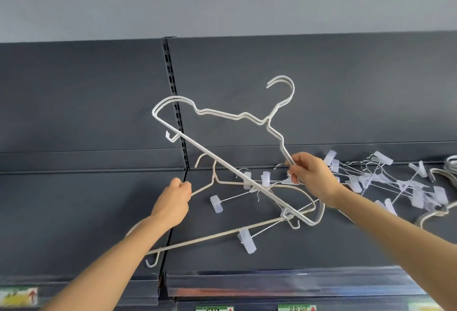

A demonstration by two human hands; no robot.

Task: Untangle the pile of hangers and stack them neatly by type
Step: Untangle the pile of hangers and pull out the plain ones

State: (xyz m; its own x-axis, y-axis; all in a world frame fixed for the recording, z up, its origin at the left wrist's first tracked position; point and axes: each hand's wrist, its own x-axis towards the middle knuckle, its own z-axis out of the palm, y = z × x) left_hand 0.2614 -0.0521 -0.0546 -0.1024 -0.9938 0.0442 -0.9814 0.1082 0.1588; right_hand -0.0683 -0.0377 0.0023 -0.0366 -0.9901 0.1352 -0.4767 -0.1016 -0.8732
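Head view faces a dark grey shelf [321, 249]. The right hand [312, 177] is raised over it, its fingers [294, 162] curled tight round the shoulder wire of two white hangers [217, 160] held together. The pair is tilted, with the hooks up and to the right and the long bars slanting from upper left down to lower right. The left hand [173, 202] grips one shoulder of a cream hanger [210, 236], fingers [185, 187] closed round the wire. This hanger sits lower, and its bar meets the white pair at their lower corner; whether it touches the shelf I cannot tell. Clip hangers [395, 182] lie in a tangled pile on the shelf, right of the right hand. A few more are caught among the held ones, and one clear clip hangs below the cream bar. A slotted upright [173, 93] runs up the back panel behind the white pair.
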